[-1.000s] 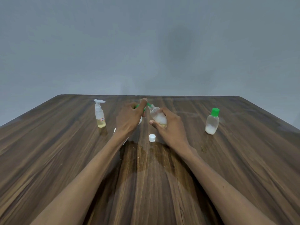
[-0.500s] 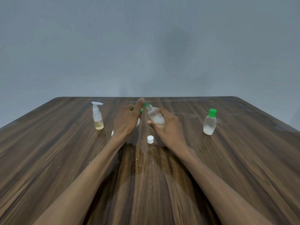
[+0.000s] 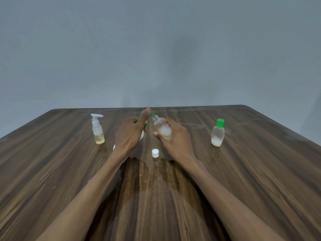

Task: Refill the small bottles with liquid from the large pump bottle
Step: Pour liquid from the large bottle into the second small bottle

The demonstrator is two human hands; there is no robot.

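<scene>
The left hand (image 3: 129,132) is curled round the large white pump bottle with a green pump head (image 3: 142,135), which is almost wholly hidden behind it; only a patch of white body and slivers of green are seen. The thin green nozzle (image 3: 152,115) is aimed at the open neck of the small clear plastic bottle (image 3: 163,128), which is grasped in the right hand (image 3: 173,138) and tilted towards the nozzle, above the dark wood-grain table (image 3: 260,171). White liquid or foam is seen inside it.

Whether the nozzle tip sits inside the neck or just beside it cannot be told. If it is only beside the neck, a pump stroke is likely to send liquid down the outside of the bottle and onto the table. A faint wet-looking patch is already visible near the small white screw cap (image 3: 155,153). A firm stroke may also jerk the nozzle off line, since both bottles appear to be held off the table. Overfilling is possible because the level is partly masked by fingers.

The green-capped small translucent bottle (image 3: 217,134) stands well apart to the right; the small clear pump bottle with yellowish liquid (image 3: 98,131) stands to the left.
</scene>
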